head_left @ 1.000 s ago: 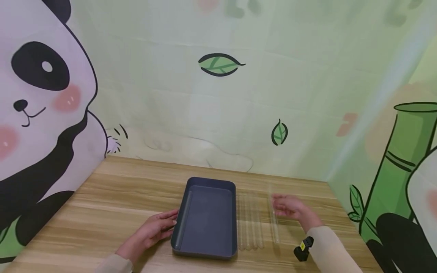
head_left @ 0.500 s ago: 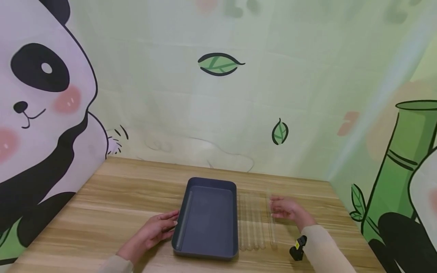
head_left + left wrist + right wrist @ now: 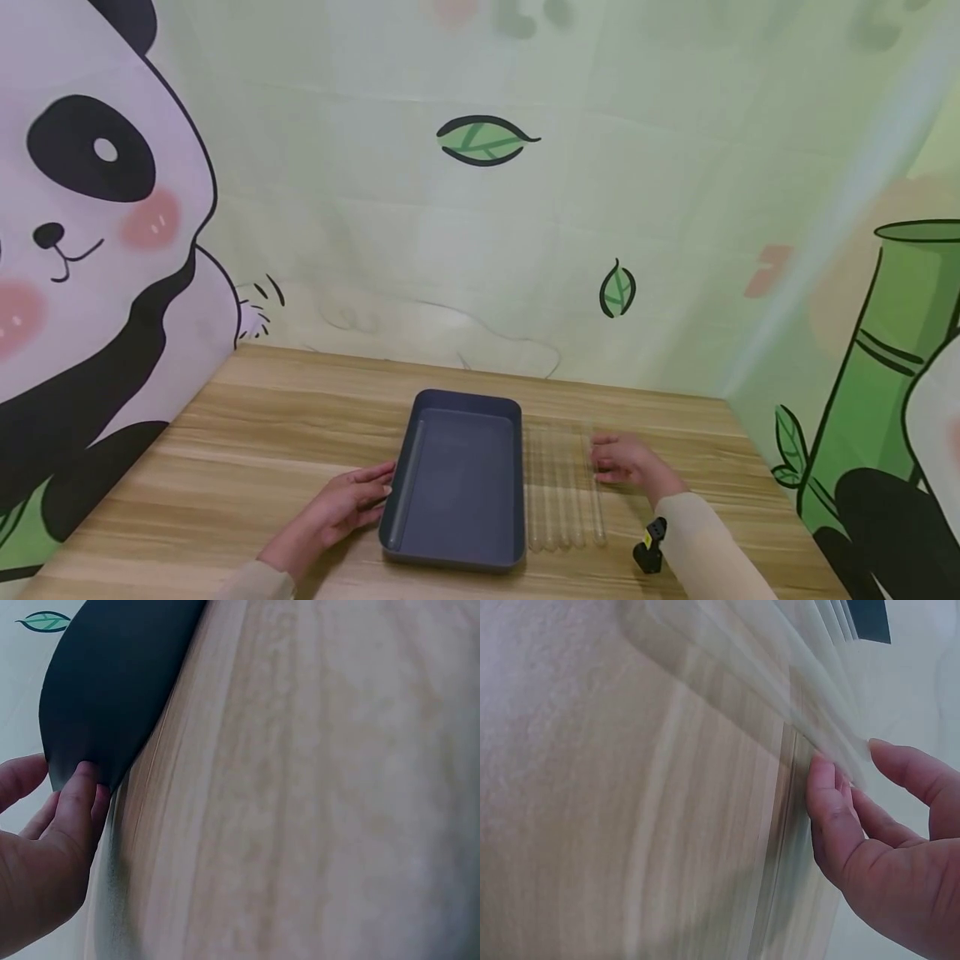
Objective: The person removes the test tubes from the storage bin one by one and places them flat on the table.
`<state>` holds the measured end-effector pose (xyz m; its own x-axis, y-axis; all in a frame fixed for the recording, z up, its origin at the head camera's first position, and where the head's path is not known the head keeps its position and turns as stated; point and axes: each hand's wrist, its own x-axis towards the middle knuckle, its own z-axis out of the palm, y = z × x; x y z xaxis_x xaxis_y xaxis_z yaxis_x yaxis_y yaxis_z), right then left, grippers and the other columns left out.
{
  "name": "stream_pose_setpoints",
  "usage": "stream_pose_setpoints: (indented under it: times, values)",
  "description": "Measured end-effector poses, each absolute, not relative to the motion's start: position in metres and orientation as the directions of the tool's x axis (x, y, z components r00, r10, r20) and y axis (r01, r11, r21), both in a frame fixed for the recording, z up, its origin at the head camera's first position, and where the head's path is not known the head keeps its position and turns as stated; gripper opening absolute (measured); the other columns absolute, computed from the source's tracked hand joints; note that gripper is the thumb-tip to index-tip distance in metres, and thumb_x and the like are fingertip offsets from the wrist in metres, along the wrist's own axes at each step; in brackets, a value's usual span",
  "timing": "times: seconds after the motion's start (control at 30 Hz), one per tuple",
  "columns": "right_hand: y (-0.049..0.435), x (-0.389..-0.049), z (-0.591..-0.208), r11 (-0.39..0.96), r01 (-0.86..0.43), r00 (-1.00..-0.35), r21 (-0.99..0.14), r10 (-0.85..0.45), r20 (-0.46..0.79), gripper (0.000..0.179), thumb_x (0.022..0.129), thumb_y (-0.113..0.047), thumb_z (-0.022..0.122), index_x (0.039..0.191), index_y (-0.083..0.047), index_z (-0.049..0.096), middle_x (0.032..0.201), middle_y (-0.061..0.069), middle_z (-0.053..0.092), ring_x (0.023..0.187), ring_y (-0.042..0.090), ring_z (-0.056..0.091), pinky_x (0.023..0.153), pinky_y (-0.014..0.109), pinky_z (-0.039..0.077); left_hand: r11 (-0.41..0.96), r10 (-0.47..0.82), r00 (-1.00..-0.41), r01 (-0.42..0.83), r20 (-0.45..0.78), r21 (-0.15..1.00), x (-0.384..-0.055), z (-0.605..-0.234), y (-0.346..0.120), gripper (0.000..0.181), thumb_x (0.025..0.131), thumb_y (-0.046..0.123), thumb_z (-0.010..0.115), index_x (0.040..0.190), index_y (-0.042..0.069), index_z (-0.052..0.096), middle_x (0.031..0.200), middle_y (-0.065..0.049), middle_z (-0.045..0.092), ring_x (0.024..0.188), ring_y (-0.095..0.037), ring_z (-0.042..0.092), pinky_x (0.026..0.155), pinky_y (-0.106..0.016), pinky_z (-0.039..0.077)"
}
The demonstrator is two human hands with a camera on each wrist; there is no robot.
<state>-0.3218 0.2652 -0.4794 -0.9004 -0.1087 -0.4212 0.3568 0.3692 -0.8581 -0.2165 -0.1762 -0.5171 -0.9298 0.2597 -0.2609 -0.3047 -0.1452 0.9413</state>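
A dark blue rectangular tray (image 3: 465, 487) stands on the table, with one clear test tube (image 3: 407, 483) lying inside along its left wall. My left hand (image 3: 341, 504) touches the tray's left side. In the left wrist view its fingers (image 3: 79, 799) rest on the outer wall and the thumb reaches the rim. Right of the tray, several clear test tubes (image 3: 555, 492) lie side by side, rounded ends toward me. My right hand (image 3: 626, 461) holds the rightmost test tube (image 3: 597, 508) between thumb and fingers; the right wrist view shows that test tube (image 3: 727, 686) slanting past the fingertips.
The wooden table (image 3: 300, 417) meets a printed cloth backdrop (image 3: 360, 208) with pandas, leaves and bamboo at the back and sides. A small black device (image 3: 649, 546) sits at my right wrist.
My right hand has moved left with its test tube, which now lies close beside the row. The left hand and the tray have stayed in place.
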Motion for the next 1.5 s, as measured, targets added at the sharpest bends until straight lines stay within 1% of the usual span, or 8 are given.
stream_pose_setpoints:
  times: [0.07, 0.3, 0.6, 0.83, 0.97, 1.13, 1.37, 1.5]
  values:
    - [0.265, -0.322, -0.479, 0.366, 0.359, -0.899, -0.858, -0.110, -0.424, 0.058, 0.096, 0.000, 0.058, 0.149, 0.014, 0.037, 0.102, 0.005, 0.063, 0.081, 0.010, 0.059, 0.075, 0.026, 0.063, -0.143, 0.266, -0.930, -0.300, -0.255, 0.943, -0.217, -0.517, -0.176, 0.063, 0.098, 0.003, 0.059, 0.154, -0.010, 0.032, 0.161, -0.029, 0.032, 0.104, -0.003, 0.067, 0.093, -0.029, 0.060]
    - [0.264, -0.321, -0.479, 0.370, 0.370, -0.893, -0.852, -0.113, -0.436, 0.057, 0.097, 0.000, 0.057, 0.148, 0.015, 0.037, 0.092, 0.001, 0.061, 0.078, 0.008, 0.059, 0.072, 0.024, 0.062, -0.147, 0.266, -0.929, -0.302, -0.256, 0.942, -0.218, -0.519, -0.177, 0.064, 0.098, 0.002, 0.059, 0.154, -0.010, 0.031, 0.161, -0.029, 0.030, 0.104, -0.003, 0.067, 0.094, -0.029, 0.060]
    - [0.259, -0.318, -0.478, 0.396, 0.346, -0.901, -0.851, -0.112, -0.419, 0.056, 0.096, 0.001, 0.058, 0.146, 0.017, 0.037, 0.097, 0.004, 0.064, 0.079, 0.008, 0.058, 0.072, 0.024, 0.062, -0.151, 0.266, -0.930, -0.300, -0.254, 0.942, -0.218, -0.519, -0.177, 0.064, 0.098, 0.002, 0.059, 0.154, -0.010, 0.031, 0.161, -0.029, 0.030, 0.104, -0.002, 0.067, 0.094, -0.029, 0.060]
    - [0.255, -0.319, -0.479, 0.408, 0.344, -0.906, -0.846, -0.092, -0.413, 0.055, 0.095, 0.003, 0.059, 0.145, 0.018, 0.039, 0.097, 0.007, 0.064, 0.083, 0.011, 0.058, 0.070, 0.023, 0.061, -0.152, 0.264, -0.929, -0.306, -0.260, 0.940, -0.218, -0.520, -0.177, 0.063, 0.097, 0.002, 0.059, 0.153, -0.009, 0.033, 0.160, -0.027, 0.036, 0.102, -0.002, 0.068, 0.093, -0.029, 0.060]
    - [0.252, -0.318, -0.479, 0.426, 0.321, -0.915, -0.846, -0.091, -0.393, 0.053, 0.096, 0.003, 0.058, 0.143, 0.019, 0.038, 0.097, 0.009, 0.063, 0.083, 0.012, 0.058, 0.068, 0.022, 0.059, -0.151, 0.269, -0.929, -0.302, -0.254, 0.941, -0.219, -0.520, -0.177, 0.064, 0.098, 0.002, 0.059, 0.154, -0.010, 0.031, 0.161, -0.028, 0.034, 0.103, -0.003, 0.068, 0.094, -0.029, 0.060]
    - [0.248, -0.313, -0.476, 0.446, 0.287, -0.924, -0.848, -0.104, -0.367, 0.052, 0.097, 0.003, 0.057, 0.142, 0.021, 0.038, 0.093, 0.007, 0.060, 0.077, 0.010, 0.057, 0.066, 0.020, 0.056, -0.147, 0.267, -0.930, -0.299, -0.253, 0.943, -0.219, -0.519, -0.177, 0.064, 0.098, 0.002, 0.059, 0.153, -0.010, 0.031, 0.161, -0.029, 0.029, 0.103, -0.002, 0.068, 0.095, -0.029, 0.060]
    - [0.246, -0.311, -0.476, 0.469, 0.296, -0.923, -0.832, -0.084, -0.376, 0.053, 0.099, -0.001, 0.059, 0.143, 0.019, 0.040, 0.109, 0.016, 0.061, 0.085, 0.013, 0.058, 0.068, 0.022, 0.058, -0.140, 0.281, -0.924, -0.308, -0.260, 0.941, -0.218, -0.520, -0.177, 0.065, 0.099, 0.005, 0.059, 0.155, -0.010, 0.029, 0.163, -0.029, 0.027, 0.104, -0.002, 0.067, 0.092, -0.026, 0.059]
    - [0.247, -0.312, -0.477, 0.461, 0.304, -0.919, -0.834, -0.088, -0.384, 0.053, 0.099, -0.002, 0.060, 0.144, 0.018, 0.040, 0.113, 0.018, 0.063, 0.087, 0.012, 0.059, 0.070, 0.023, 0.060, -0.141, 0.281, -0.924, -0.308, -0.260, 0.941, -0.219, -0.520, -0.177, 0.066, 0.100, 0.005, 0.059, 0.156, -0.010, 0.028, 0.163, -0.029, 0.026, 0.105, -0.001, 0.066, 0.092, -0.026, 0.059]
